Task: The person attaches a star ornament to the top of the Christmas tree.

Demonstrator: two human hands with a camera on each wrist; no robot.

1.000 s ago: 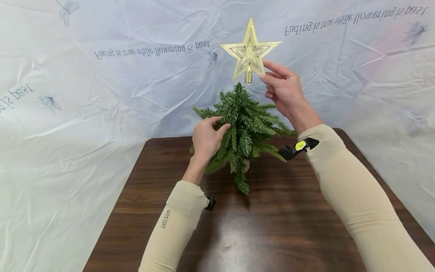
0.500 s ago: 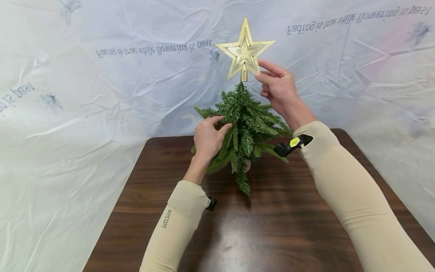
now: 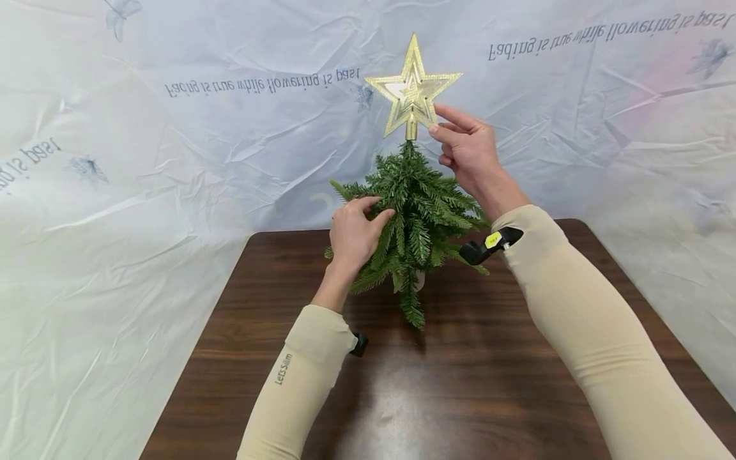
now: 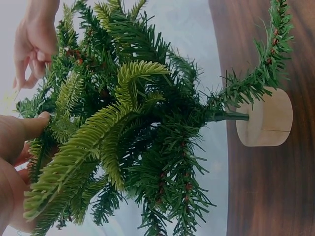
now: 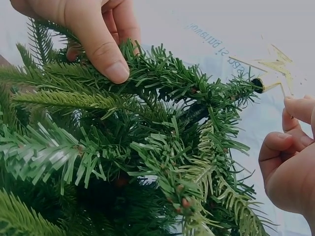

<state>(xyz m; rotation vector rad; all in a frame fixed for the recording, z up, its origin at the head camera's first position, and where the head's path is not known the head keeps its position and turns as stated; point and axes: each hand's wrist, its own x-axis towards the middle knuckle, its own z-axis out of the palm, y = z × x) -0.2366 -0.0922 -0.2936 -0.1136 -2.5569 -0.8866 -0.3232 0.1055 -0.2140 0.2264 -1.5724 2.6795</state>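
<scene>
A small artificial Christmas tree [image 3: 420,211] stands upright, its round wooden base [image 4: 266,120] showing in the left wrist view. Over its tip is a gold star tree topper [image 3: 412,94], point up. My right hand [image 3: 471,150] pinches the star's lower right point between thumb and fingers. In the right wrist view the topper's hollow socket [image 5: 262,85] meets the tip of the top sprig. My left hand [image 3: 352,233] grips a branch on the tree's upper left side, thumb in front and fingers partly hidden in the needles.
The tree stands toward the back of a dark wooden table [image 3: 460,370]. A pale printed cloth [image 3: 253,140] hangs behind the table and at its sides. Long green branches spread out around the tree, one drooping toward the front.
My right hand has carried the star left, then slightly down, bringing its socket from above right of the tip to right at it. My left hand keeps its hold on the branch.
</scene>
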